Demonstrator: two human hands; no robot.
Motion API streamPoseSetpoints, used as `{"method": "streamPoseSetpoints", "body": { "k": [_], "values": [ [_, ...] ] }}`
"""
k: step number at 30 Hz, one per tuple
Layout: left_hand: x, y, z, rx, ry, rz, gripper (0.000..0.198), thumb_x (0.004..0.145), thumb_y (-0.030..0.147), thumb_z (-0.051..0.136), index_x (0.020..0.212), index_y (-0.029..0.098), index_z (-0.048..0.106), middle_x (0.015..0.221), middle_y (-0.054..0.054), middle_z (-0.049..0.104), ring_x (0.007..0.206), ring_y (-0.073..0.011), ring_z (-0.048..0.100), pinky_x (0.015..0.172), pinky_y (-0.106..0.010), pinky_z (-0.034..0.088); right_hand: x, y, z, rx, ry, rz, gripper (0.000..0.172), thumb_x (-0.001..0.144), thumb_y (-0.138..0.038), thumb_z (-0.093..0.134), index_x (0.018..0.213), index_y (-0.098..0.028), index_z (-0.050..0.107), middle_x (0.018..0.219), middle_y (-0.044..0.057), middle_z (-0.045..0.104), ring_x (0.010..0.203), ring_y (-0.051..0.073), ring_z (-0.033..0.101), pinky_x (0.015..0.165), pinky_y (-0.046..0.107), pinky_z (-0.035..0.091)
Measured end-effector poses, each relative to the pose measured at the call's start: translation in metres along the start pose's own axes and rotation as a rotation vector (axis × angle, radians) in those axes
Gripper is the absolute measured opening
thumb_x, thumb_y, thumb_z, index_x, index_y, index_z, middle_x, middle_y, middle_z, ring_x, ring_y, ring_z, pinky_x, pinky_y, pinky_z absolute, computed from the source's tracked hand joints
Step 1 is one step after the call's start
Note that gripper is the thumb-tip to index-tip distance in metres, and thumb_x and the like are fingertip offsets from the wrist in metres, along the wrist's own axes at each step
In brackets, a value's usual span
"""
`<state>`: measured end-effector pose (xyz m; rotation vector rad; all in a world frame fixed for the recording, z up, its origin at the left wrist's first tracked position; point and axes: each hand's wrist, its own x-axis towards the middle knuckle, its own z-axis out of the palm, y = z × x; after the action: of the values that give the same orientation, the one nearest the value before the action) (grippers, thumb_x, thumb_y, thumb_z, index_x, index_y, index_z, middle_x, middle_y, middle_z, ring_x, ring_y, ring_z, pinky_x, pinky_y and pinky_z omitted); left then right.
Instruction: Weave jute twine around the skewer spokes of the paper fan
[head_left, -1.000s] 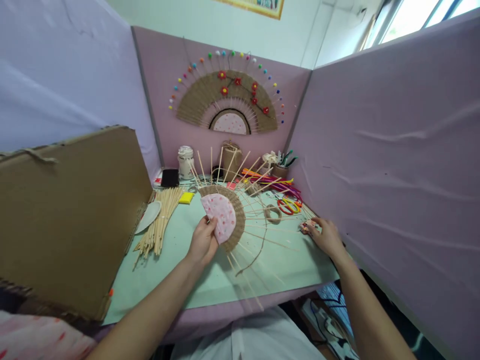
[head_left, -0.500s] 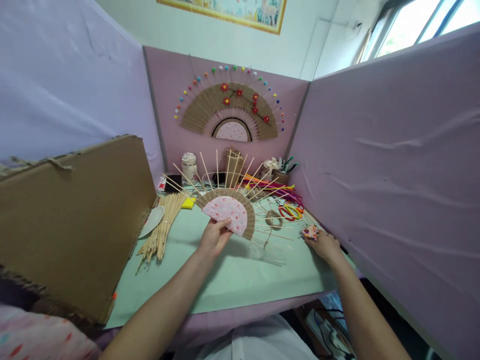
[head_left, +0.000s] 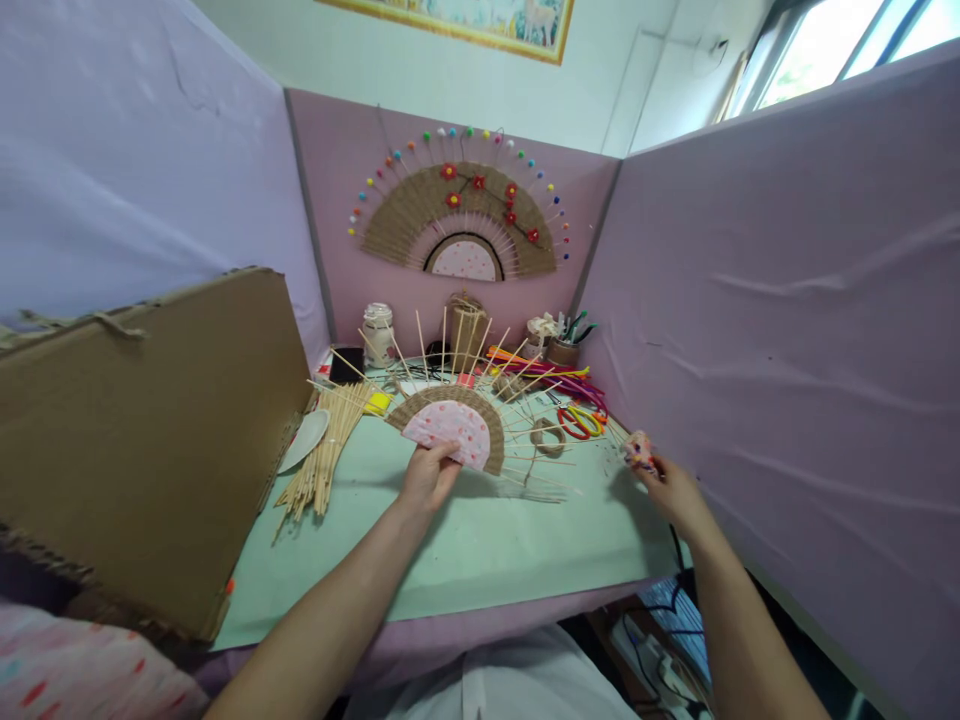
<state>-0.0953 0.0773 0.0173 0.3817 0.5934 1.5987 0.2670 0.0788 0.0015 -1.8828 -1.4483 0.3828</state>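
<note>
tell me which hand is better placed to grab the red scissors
Right, probably. The right hand is nearer the red scissors, though its fingers pinch a small patterned piece; the left hand holds up the fan.

Craft workstation — partitioned booth, pink fabric dividers (head_left: 787,300), finished sample fan (head_left: 459,220) pinned up, sticks (head_left: 322,460), scissors (head_left: 581,420), twine (head_left: 546,436) on bench (head_left: 480,550).

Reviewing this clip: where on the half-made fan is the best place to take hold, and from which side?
Grip the half-made fan at the straight lower edge of its pink half-disc, coming from the near side, as the left hand does. Thin sticks splay out all round the arc, leaving only that edge free. The right hand holds a small patterned piece.
</note>
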Motion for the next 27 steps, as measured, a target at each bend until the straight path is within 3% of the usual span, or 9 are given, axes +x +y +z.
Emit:
{"method": "streamPoseSetpoints", "body": {
  "k": [4,6,9,12,18,22,27],
  "values": [
    [-0.001,-0.003,0.002,-0.009,0.002,-0.001,0.053,0.061,-0.006,0.066,0.106,0.022,0.062,0.095,-0.001,0.072,0.091,-0.0154,0.066,0.096,-0.034,0.048,-0.035,-0.035,-0.025,0.811,0.046,0.051,0.048,0.065,-0.057,0.072,0.098,-0.025,0.061,0.098,0.006,0.068,0.076,0.019,0.065,0.063,0.032,0.053],
    [-0.001,-0.005,0.007,-0.018,0.011,0.003,0.051,0.06,-0.006,0.066,0.102,0.022,0.062,0.091,0.0,0.071,0.088,-0.0148,0.066,0.094,-0.033,0.049,-0.051,-0.063,-0.034,1.03,-0.016,0.102,0.043,0.063,-0.053,0.076,0.093,-0.026,0.062,0.093,0.004,0.067,0.069,0.016,0.062,0.056,0.028,0.051],
    [-0.003,-0.01,0.019,-0.031,0.021,0.019,0.049,0.057,-0.007,0.066,0.097,0.022,0.062,0.084,0.001,0.07,0.084,-0.0136,0.065,0.09,-0.031,0.05,-0.072,-0.106,-0.037,1.223,-0.14,0.097,0.032,0.061,-0.043,0.078,0.077,-0.023,0.06,0.069,0.0,0.058,0.052,0.01,0.047,0.042,0.021,0.038],
    [-0.006,-0.021,0.035,-0.047,0.027,0.039,0.045,0.053,-0.005,0.067,0.09,0.021,0.061,0.082,0.002,0.069,0.081,-0.0135,0.065,0.088,-0.031,0.05,-0.089,-0.144,-0.025,1.236,-0.2,-0.016,0.024,0.065,-0.037,0.074,0.075,-0.021,0.061,0.06,-0.003,0.05,0.047,0.008,0.037,0.038,0.019,0.027],
    [-0.023,-0.055,0.05,-0.038,-0.008,0.024,0.041,0.049,0.002,0.072,0.085,0.018,0.063,0.083,0.0,0.07,0.08,-0.0151,0.065,0.083,-0.03,0.05,-0.103,-0.197,0.011,1.122,-0.445,-0.14,0.035,0.074,-0.045,0.072,0.093,-0.017,0.064,0.058,-0.005,0.047,0.046,0.007,0.034,0.041,0.021,0.025],
    [-0.035,-0.067,0.047,-0.011,-0.083,-0.001,0.042,0.05,0.005,0.074,0.09,0.017,0.067,0.094,-0.004,0.072,0.089,-0.0181,0.066,0.085,-0.029,0.048,-0.094,-0.21,0.032,0.987,-0.451,-0.215,0.033,0.076,-0.049,0.068,0.08,-0.017,0.06,0.057,-0.005,0.047,0.045,0.007,0.033,0.041,0.023,0.026],
    [-0.039,-0.067,0.047,-0.027,-0.136,0.0,0.051,0.051,0.011,0.079,0.099,0.019,0.067,0.097,-0.002,0.071,0.087,-0.0165,0.066,0.077,-0.025,0.047,-0.084,-0.21,0.053,0.889,-0.382,-0.25,0.037,0.077,-0.052,0.065,0.065,-0.018,0.055,0.05,-0.005,0.045,0.044,0.008,0.037,0.042,0.023,0.028]
  ]
}}
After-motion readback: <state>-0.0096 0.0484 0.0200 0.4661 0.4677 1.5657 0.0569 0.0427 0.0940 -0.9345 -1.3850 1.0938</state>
